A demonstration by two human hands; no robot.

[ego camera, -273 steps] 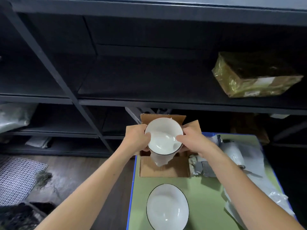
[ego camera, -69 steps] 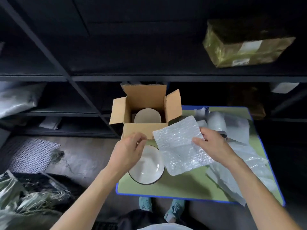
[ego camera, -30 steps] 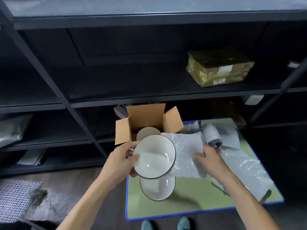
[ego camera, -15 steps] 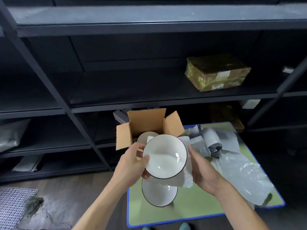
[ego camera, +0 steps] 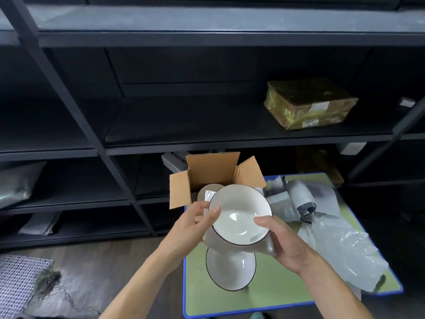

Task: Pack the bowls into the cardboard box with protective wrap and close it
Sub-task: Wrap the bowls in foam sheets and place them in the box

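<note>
Holding a white dark-rimmed bowl (ego camera: 240, 214) up in front of the open cardboard box (ego camera: 211, 171), tilted toward the camera. Gripping its left rim with the left hand (ego camera: 193, 224), thumb curled over the edge; cupping its right side with the right hand (ego camera: 282, 242), thumb over the rim, fingers curled beneath, pressing a sheet of bubble wrap (ego camera: 264, 248) against the underside. Directly below, upright on the green table (ego camera: 276, 293) near its left edge, a second white bowl (ego camera: 231, 270), partly hidden by the held one. Inside the box, flaps standing open, at the table's far left corner, a pale round shape (ego camera: 204, 191), too hidden to identify. To the right, spread over the table, loose clear wrap (ego camera: 340, 245) and a grey roll (ego camera: 301, 199). Behind, on dark metal shelving (ego camera: 207, 125), a parcel in gold-toned film (ego camera: 308, 103).
</note>
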